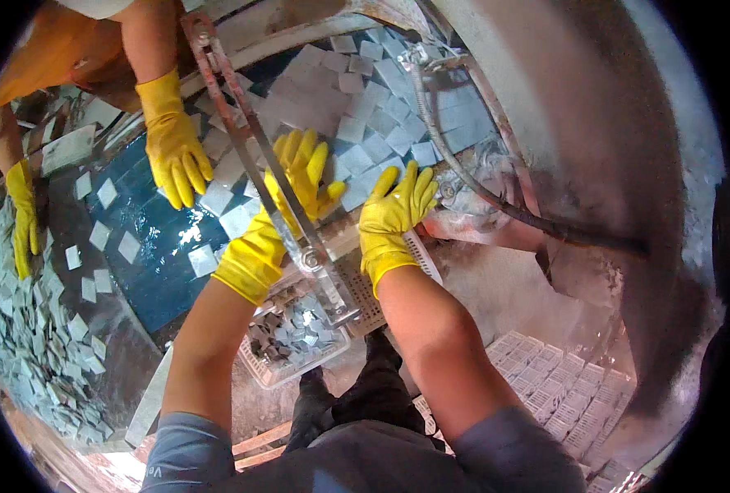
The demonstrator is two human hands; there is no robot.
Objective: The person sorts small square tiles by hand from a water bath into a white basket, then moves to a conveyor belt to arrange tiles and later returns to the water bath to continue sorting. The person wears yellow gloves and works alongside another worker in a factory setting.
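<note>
Head view: my left hand and right hand, gloved, fingers splayed and grasping nothing, press flat on wet grey tiles to slide them toward the white crate.

A rusty metal bar runs from the top centre of the frame down to mid-frame, crossing between the person's left hand and right hand. Square grey stone tiles lie heaped above both hands. A white perforated plastic crate sits below them, tiles inside. A co-worker's gloved hand rests at upper left.
</note>
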